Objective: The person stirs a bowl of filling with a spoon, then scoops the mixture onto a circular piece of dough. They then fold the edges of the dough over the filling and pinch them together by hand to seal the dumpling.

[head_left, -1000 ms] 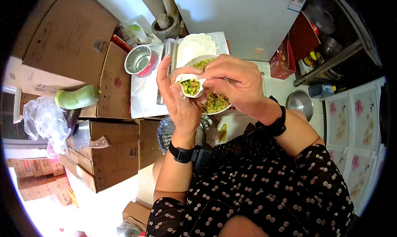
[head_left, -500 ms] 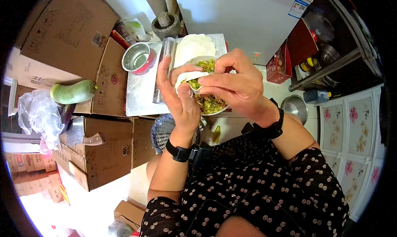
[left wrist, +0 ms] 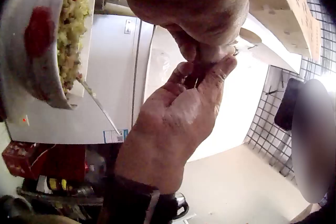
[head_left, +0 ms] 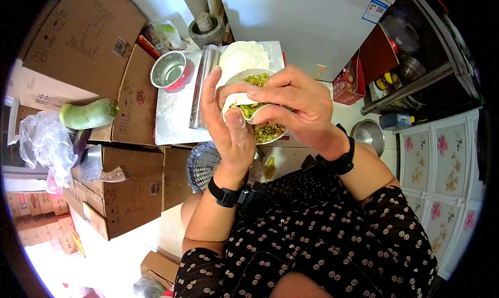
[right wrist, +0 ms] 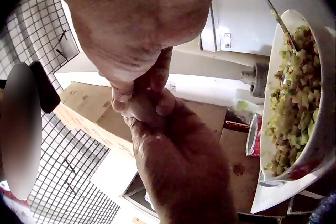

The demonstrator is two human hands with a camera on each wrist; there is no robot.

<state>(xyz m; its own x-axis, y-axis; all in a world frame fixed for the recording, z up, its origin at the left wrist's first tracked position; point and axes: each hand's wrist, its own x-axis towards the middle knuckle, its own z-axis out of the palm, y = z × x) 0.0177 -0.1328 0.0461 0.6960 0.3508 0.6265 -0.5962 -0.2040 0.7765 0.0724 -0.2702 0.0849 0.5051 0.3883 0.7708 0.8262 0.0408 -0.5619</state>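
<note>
A round white dough wrapper (head_left: 239, 99), folded over chopped green filling, is held between both hands in the head view. My left hand (head_left: 231, 139) cups it, thumb at the near edge and index finger raised. My right hand (head_left: 304, 100) pinches the wrapper's right side. In the right wrist view the pale dumpling (right wrist: 143, 109) shows between the fingertips of both hands. Below the hands stands a white bowl (right wrist: 268, 129) of chopped filling, partly hidden in the head view; a spoon (right wrist: 278, 20) leans in it. Flat wrappers (head_left: 245, 56) lie behind it.
On the tray (head_left: 171, 126) are a shiny cylinder (head_left: 205, 87) and a metal bowl (head_left: 167, 72). A stone mortar (head_left: 207, 32) stands behind. To the left, cardboard boxes (head_left: 132, 191) carry a long green vegetable (head_left: 88, 114) and a cleaver (head_left: 99, 168). A fridge (head_left: 291, 28) stands ahead.
The wrapper has gone from an open cup facing up to a folded-over shape. My right fingers have moved over its far edge and right side. The head view has shifted slightly.
</note>
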